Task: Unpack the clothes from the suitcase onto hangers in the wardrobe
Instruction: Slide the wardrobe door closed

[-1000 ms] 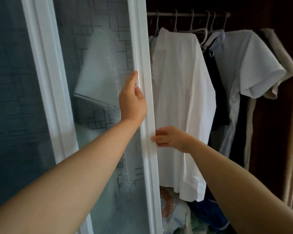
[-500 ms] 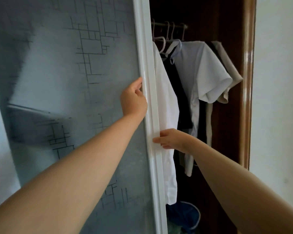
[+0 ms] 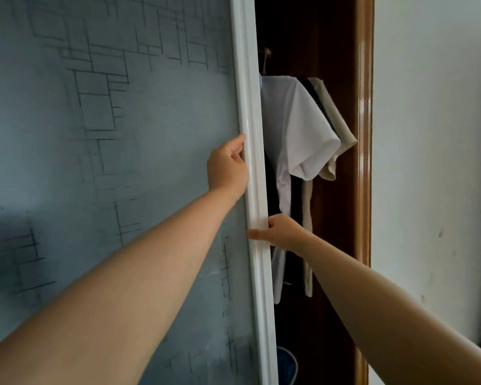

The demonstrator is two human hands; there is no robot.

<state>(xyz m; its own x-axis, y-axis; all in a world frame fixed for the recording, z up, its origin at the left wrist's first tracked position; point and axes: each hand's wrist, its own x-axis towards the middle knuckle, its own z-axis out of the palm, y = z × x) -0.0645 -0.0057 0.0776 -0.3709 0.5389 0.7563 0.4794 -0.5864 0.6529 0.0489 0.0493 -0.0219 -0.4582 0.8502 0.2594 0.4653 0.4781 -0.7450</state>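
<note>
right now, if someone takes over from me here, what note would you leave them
Left hand: fingers curled on the white frame of the sliding door, higher up.
Right hand: grips the same frame lower down.
Wardrobe: only a narrow gap open at the right; a white T-shirt and a beige garment hang inside.
Done: the clothes in view are hung.
Left: suitcase is out of view, so check it; if empty, shut the door.

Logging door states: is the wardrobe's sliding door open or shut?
Partly open: a gap between sliding door and wooden frame shows a white shirt.
</note>
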